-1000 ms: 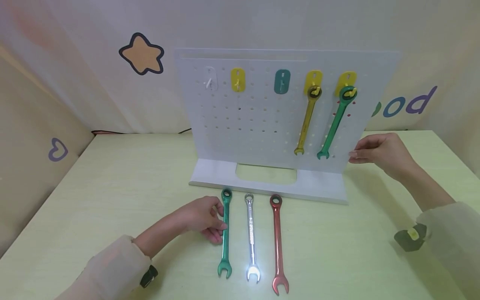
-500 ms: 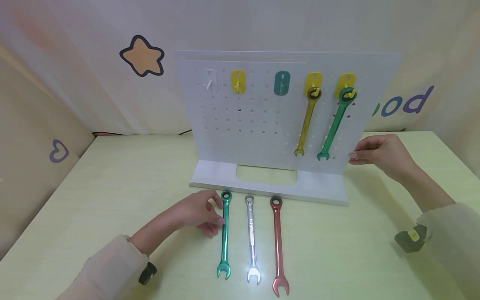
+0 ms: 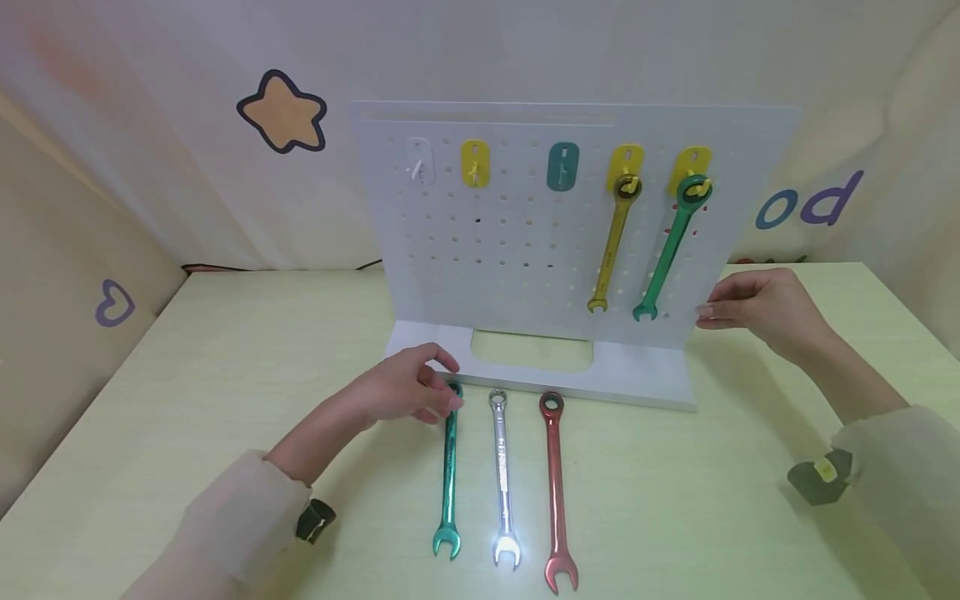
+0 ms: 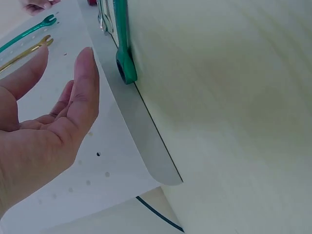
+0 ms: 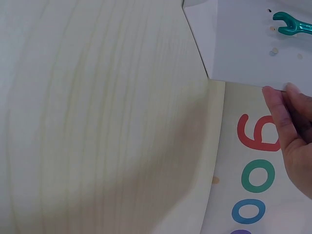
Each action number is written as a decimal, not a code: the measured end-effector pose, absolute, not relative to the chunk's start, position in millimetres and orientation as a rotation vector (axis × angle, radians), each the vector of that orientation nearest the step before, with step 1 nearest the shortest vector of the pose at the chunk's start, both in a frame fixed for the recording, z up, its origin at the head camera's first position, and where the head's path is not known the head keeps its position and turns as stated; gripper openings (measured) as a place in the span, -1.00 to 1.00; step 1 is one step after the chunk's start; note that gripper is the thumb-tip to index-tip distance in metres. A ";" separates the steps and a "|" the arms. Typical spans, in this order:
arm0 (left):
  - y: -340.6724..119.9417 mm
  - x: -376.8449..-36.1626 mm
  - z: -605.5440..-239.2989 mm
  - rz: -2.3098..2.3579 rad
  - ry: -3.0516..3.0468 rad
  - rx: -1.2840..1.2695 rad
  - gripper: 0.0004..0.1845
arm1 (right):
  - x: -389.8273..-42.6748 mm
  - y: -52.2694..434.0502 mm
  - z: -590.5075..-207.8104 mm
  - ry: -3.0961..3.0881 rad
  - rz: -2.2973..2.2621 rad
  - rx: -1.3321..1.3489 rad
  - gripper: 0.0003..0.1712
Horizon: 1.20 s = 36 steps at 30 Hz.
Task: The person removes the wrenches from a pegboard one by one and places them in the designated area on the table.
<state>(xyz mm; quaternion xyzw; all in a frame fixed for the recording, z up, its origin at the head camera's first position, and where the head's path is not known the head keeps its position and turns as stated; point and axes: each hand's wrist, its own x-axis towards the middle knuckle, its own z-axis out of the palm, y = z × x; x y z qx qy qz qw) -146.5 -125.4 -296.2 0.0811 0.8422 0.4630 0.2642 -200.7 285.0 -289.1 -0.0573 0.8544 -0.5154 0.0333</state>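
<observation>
My left hand (image 3: 405, 385) hovers over the ring end of a green combination wrench (image 3: 448, 479) lying on the table. Thumb and fingers stand apart with nothing between them in the left wrist view. Beside that wrench lie a silver wrench (image 3: 502, 467) and a red wrench (image 3: 556, 483), all with ring ends toward the white pegboard (image 3: 480, 287). My right hand (image 3: 772, 312) pinches the board's right edge between thumb and fingers, as the right wrist view also shows. A yellow wrench (image 3: 611, 250) and another green wrench (image 3: 666, 254) hang from yellow hooks on the board.
Three hooks on the board bear nothing: a white hook (image 3: 420, 162), a yellow hook (image 3: 476, 164) and a teal hook (image 3: 562, 167). The board's base (image 3: 637, 375) sits just behind the lying wrenches. A curtain (image 3: 187, 167) with printed shapes hangs behind the table.
My left hand has moved from beside the lying green wrench's shaft up toward its ring end and the board's base. The right hand stays at the board's edge.
</observation>
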 end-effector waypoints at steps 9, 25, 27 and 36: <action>-104.4 -160.3 -285.0 1.318 2.352 0.270 -0.56 | -199.7 286.3 -288.4 2.664 -1.515 -0.167 -0.78; -75.2 -183.6 -269.6 1.427 2.444 0.436 -0.52 | -200.3 283.6 -285.8 2.639 -1.539 -0.153 -0.79; -71.9 -186.9 -268.6 1.438 2.443 0.452 -0.52 | -200.5 283.5 -285.8 2.638 -1.539 -0.152 -0.79; -49.0 -198.3 -261.9 1.478 2.451 0.580 -0.49 | -200.0 284.0 -285.9 2.633 -1.538 -0.138 -0.78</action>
